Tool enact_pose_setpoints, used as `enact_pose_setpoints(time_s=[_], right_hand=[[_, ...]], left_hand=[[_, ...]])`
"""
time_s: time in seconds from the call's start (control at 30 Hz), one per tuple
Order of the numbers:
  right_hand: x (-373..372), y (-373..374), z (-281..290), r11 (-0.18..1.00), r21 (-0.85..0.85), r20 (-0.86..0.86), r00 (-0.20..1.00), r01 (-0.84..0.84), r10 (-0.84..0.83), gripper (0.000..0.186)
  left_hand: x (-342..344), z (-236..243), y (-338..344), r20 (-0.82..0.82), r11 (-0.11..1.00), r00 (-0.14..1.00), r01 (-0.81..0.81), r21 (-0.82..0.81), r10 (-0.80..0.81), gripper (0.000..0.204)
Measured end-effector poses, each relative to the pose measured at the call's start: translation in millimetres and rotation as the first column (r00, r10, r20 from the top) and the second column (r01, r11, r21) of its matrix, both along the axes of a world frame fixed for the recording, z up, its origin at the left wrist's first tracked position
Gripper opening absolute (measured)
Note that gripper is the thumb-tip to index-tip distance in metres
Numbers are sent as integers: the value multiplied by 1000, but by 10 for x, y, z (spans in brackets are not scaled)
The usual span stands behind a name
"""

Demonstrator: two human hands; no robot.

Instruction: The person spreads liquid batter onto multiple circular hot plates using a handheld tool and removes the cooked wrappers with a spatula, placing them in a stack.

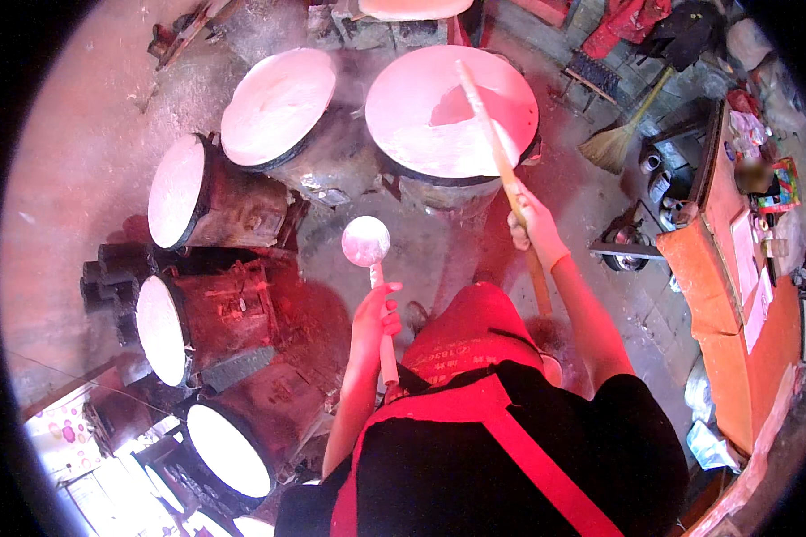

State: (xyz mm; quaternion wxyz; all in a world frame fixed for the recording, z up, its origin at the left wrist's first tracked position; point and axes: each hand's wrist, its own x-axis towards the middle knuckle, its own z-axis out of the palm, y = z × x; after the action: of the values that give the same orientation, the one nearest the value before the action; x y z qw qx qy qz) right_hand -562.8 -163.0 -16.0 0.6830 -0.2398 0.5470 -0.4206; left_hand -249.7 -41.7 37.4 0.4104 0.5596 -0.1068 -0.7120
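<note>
My left hand (372,327) is closed around the handle of a ladle (365,242) with a round, white-coated bowl, held up in front of my red apron (475,327). In my right hand (539,228) is a long wooden stick (488,125), pale at its far end, which reaches over the large round griddle (403,98) straight ahead. A pale, batter-like layer covers much of that griddle, with a darker patch near the stick. Whether the tip touches the surface I cannot tell. To its left, another round griddle (278,107) is coated evenly white.
More white-topped round griddles (177,191) on barrel-like stoves (242,210) curve around my left side. A straw broom (611,148) leans at the far right. Near my right stands an orange-covered table (716,313) with papers and small items, beside pots (627,242) on the floor.
</note>
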Motion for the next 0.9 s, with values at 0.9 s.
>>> enact_pose_setpoints(time_s=[0.9], right_hand=[[-1170,-1284,-152,962,-239,-368,929,-132,36,37]], left_hand=[[-667,212,-330,50,998,998,35,-52,-32,39]])
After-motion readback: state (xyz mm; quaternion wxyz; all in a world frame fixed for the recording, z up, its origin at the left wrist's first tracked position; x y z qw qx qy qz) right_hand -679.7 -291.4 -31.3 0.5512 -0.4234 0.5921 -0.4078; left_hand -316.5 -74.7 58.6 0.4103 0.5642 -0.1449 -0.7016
